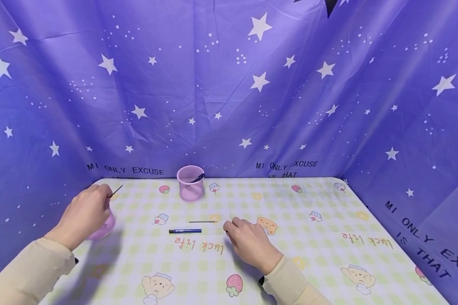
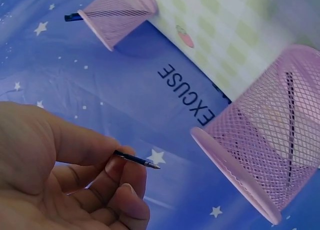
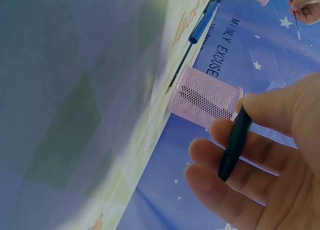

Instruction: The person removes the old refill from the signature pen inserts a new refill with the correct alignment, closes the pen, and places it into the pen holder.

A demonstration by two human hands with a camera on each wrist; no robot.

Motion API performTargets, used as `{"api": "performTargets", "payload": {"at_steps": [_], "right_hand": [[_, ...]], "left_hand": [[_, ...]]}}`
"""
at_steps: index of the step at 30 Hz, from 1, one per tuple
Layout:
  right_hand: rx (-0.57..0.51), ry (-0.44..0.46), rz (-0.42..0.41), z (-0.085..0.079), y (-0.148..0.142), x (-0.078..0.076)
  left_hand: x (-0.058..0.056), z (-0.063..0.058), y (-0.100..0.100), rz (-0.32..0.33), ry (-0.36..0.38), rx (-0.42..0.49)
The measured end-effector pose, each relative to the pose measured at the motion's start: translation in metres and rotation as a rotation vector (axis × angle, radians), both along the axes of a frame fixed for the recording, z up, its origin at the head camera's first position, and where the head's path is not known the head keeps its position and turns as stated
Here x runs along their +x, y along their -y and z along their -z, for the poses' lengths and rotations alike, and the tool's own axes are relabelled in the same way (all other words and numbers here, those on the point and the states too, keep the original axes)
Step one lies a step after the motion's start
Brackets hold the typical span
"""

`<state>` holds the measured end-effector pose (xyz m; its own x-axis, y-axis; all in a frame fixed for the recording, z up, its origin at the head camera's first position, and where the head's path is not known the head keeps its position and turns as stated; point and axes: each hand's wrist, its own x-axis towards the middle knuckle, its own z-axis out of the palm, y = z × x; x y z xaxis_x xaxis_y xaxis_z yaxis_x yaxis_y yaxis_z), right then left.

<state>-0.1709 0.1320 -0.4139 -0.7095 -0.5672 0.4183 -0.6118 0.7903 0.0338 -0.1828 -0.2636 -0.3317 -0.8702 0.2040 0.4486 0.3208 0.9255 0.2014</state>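
Observation:
My left hand [image 1: 85, 214] pinches a thin dark pen refill [image 2: 137, 160] between thumb and fingertips, its metal tip sticking out. That hand is above the nearer pink mesh pen cup [image 2: 255, 145], inside which a thin dark stick shows through the mesh. My right hand [image 1: 249, 241] holds a short, dark, tapered pen piece [image 3: 236, 142] between thumb and fingers, low over the table. Left of it lie a blue pen barrel with a clip [image 1: 185, 231] and, just behind, another thin refill [image 1: 203, 221].
A second pink mesh cup [image 1: 191, 192] stands near the table's back edge with a dark pen [image 1: 198, 178] leaning in it. A checked cloth [image 1: 305, 271] covers the table. Blue star-printed curtains [image 1: 221, 84] hang behind it and at both sides.

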Motion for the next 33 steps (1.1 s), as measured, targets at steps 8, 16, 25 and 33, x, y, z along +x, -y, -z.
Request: {"api": "performTargets", "payload": {"at_steps": [8, 16, 25, 33], "right_hand": [[0.0, -0.003, 0.002, 0.0, -0.001, 0.0], [0.004, -0.002, 0.006, 0.001, -0.001, 0.0], [-0.002, -0.001, 0.005, 0.0, 0.0, 0.0], [0.0, 0.003, 0.006, 0.001, 0.0, -0.001]], "left_hand": [[-0.001, 0.003, -0.01, 0.01, 0.002, 0.026], [-0.001, 0.009, -0.023, 0.047, -0.019, 0.056], [0.0, 0.016, -0.035, 0.069, 0.023, 0.093], [-0.001, 0.026, -0.042, 0.085, 0.028, 0.121]]}}
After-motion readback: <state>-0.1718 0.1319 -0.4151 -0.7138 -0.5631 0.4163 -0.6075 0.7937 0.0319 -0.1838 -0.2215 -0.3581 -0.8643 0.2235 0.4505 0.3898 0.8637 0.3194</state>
